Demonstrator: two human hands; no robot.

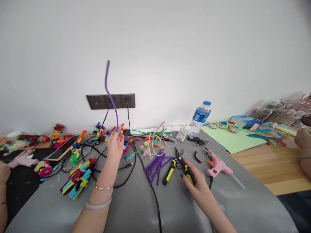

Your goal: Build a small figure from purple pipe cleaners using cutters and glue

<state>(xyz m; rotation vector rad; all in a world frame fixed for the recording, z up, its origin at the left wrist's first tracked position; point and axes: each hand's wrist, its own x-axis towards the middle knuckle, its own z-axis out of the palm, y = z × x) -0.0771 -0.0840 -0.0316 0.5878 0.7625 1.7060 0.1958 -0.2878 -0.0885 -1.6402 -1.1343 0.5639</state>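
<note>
A long purple pipe cleaner (111, 100) rises upright and slightly bent from the fingertips of my left hand (116, 144), which pinches its lower end above the table. My right hand (196, 181) rests on one handle of the yellow and black wire-cutting pliers (171, 171), thumb and fingers around that handle. The pliers lie on the table with handles spread and jaws pointing away from me. Just left of them is a loose pile of short purple pipe cleaner pieces (157, 166).
A pink glue gun (218, 166) lies right of the pliers. Behind stand a water bottle (199, 118) and a drink carton (182, 132), near keys (201, 141). Black cables (155, 197) cross the grey table. Fuzzy figures (80, 178) lie left. Other people's hands (303, 142) show at both edges.
</note>
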